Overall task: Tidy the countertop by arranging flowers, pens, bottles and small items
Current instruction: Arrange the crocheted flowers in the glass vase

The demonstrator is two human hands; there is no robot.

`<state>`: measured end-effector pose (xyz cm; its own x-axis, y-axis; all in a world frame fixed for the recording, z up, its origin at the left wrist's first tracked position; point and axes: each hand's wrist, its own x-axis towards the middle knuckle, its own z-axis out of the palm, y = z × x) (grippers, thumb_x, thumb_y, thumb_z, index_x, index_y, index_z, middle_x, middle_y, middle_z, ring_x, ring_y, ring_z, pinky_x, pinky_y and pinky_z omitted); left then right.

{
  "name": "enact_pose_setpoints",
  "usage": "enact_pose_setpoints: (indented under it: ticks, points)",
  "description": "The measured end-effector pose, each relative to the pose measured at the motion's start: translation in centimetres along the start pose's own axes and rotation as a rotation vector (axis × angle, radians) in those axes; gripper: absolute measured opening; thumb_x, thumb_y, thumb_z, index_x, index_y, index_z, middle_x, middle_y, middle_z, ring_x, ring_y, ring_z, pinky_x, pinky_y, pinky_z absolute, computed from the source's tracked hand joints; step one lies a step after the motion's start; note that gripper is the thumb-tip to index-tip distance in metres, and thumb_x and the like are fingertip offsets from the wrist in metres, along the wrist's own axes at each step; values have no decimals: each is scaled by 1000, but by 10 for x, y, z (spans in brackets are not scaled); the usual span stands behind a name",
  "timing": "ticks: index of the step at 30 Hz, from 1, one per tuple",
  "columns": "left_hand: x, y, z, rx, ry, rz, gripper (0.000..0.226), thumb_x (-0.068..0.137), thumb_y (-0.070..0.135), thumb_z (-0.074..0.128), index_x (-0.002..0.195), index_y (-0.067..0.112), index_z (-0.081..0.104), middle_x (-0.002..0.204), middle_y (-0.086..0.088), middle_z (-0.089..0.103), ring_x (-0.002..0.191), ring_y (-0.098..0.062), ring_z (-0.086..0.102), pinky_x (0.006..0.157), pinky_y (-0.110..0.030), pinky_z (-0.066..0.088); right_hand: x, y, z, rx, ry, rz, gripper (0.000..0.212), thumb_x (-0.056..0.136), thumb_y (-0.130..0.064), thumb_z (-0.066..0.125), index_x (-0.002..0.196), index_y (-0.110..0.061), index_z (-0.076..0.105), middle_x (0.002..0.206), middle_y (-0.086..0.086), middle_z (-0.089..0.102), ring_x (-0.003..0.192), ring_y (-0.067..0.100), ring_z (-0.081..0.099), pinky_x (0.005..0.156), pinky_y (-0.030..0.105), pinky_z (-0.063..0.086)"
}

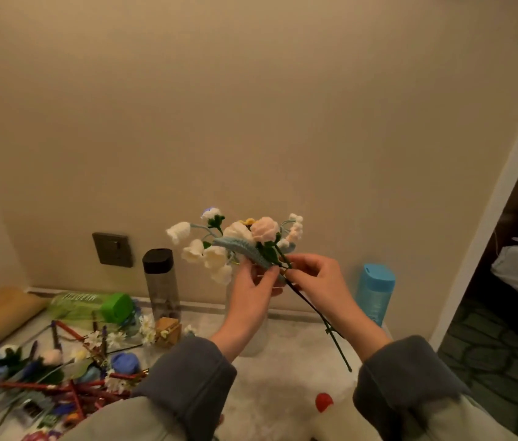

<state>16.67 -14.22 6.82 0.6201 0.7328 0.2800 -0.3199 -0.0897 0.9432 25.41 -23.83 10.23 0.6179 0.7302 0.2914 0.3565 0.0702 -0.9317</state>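
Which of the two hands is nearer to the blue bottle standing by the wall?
The right hand. It holds the pink flower's stem, just left of the blue bottle. The left hand grips the bunch of flowers, farther left.

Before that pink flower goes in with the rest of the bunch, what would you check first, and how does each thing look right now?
1. Right hand pinches the pink flower by its stem: ok.
2. Left hand holds the white bunch together: ok.
3. The pink flower's long stem hangs free above the countertop: ok.
4. Clear vase stands upright behind the left wrist: cannot tell, mostly hidden.
5. Blue bottle and dark-capped bottle stand upright, apart from the hands: ok.
6. Green bottle, loose flowers and pens tidied: not ok.
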Motion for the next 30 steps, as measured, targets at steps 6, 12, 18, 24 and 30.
enact_pose_setpoints:
  ticks: [6,12,18,24,30]
  points:
    - [14,44,-17,91,0,140,20,95,20,59,116,19,57,104,-7,69,87,-17,71,70,-29,59,12,-35,9,122,26,-62,22,88,-6,65,101,-22,74,84,3,74,75,12,70,67,27,59]
    - [28,87,-27,155,10,252,10,95,25,59,104,29,59,94,-13,68,84,-22,70,73,-38,61,28,-69,17,169,70,-108,13,90,-14,66,100,-22,71,93,8,73,85,18,72,72,31,61]
    - [44,125,-33,216,31,382,20,96,21,57,114,28,60,88,-4,64,79,-11,65,70,-31,60,43,-104,22,234,141,-198,10,91,-13,66,99,-19,69,89,7,72,83,20,72,67,27,60]
    - [52,148,-36,263,92,488,19,98,22,54,115,29,59,89,1,61,85,-13,62,72,-31,59,52,-123,23,196,206,-338,17,91,-16,65,92,-32,68,86,0,71,83,17,71,69,28,61]
    - [61,159,-34,296,194,589,20,99,21,51,117,24,59,90,4,59,88,-17,60,80,-45,56,64,-134,23,158,320,-432,16,92,-16,64,101,-29,69,88,-2,71,84,16,70,77,37,60]
